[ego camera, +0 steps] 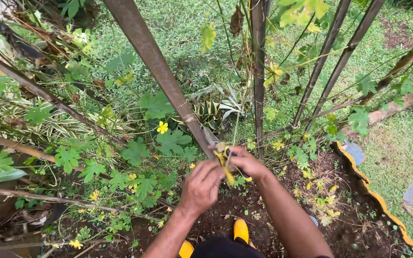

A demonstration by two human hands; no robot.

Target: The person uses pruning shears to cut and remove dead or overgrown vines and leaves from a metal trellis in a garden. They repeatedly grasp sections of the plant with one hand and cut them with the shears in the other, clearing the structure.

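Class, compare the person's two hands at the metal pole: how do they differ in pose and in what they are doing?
The left hand lies nearer the camera, knuckles up, fingers curled downward. The right hand sits higher and farther, close to the metal pole, and closes around the yellow-handled pruning shears, whose blades point up; the left hand only meets the handles' lower end. Both are bare and work together.

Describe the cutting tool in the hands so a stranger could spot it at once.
Start at the thick rusty pole slanting down from the top of the frame. At its lower end both hands meet: left hand, right hand. Between them sit the pruning shears, with dull grey blades pointing up along the pole and yellow handles, unlike the green vines and small yellow flowers around.
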